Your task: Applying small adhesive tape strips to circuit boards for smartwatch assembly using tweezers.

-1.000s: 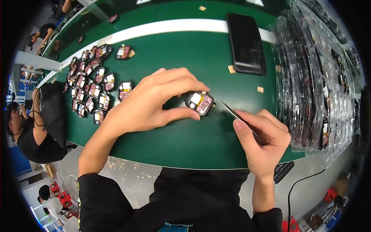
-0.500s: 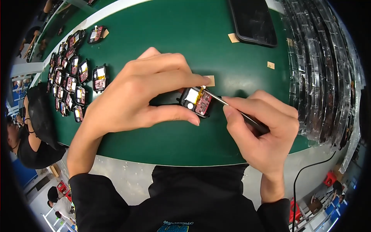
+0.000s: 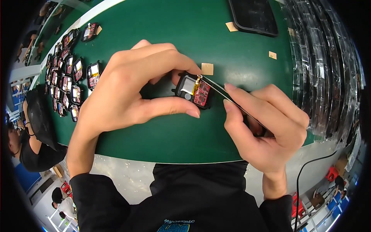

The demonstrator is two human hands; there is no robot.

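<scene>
Device point(image 3: 193, 91), between both hands point(image 3: 133, 87) point(image 3: 268, 125), tweezers point(image 3: 215, 88) at edge

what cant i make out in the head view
All in the head view:
Far end of the phone: cut off by the upper edge
Rear end of the thin metal tool: hidden by the right hand
Underside of the device: hidden by its top
Contents of the plastic trays: blurred by glare

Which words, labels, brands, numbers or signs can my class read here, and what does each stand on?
None reads clearly enough to quote.
Black shirt: small script lettering, too small.
Small tan square below the black smartphone: faint mark, unreadable.
Red circuit board: any markings too small.
</scene>
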